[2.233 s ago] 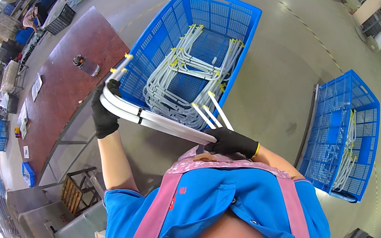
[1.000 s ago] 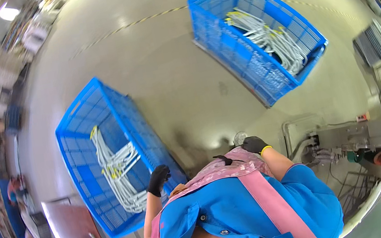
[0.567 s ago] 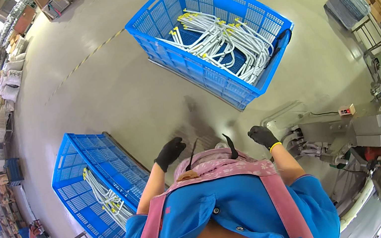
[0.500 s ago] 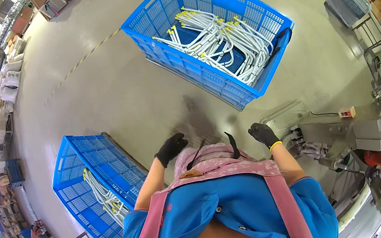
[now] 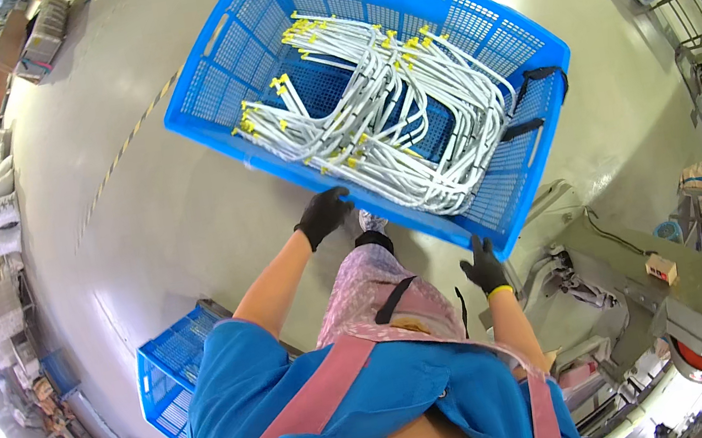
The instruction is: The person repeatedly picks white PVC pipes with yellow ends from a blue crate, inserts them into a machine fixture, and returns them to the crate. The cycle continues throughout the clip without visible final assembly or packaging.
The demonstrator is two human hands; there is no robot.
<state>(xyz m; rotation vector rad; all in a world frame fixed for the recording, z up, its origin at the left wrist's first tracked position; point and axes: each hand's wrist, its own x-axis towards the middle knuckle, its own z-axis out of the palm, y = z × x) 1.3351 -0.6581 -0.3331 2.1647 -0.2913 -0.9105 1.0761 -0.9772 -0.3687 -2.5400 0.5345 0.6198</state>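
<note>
A large blue plastic crate with mesh sides stands ahead of me. Inside it lies a heap of bent white tubes with yellow tips. My left hand, in a black glove, hangs just short of the crate's near side; its fingers are loosely bent, with nothing seen in them. Close to the near right corner of the crate is my right hand, gloved in black too, with a yellow band at the wrist. Its fingers are stretched toward the rim; whether they touch it, I cannot tell.
A second blue crate sits at my left, partly behind my arm. On the right stands a machine bench with a small switch box. A black strap hangs on the large crate's right end. Striped tape marks the floor.
I have come closer to the large crate, which now looks bigger and nearer. Both hands have reached forward toward its near side. The left crate has slipped farther back in view.
</note>
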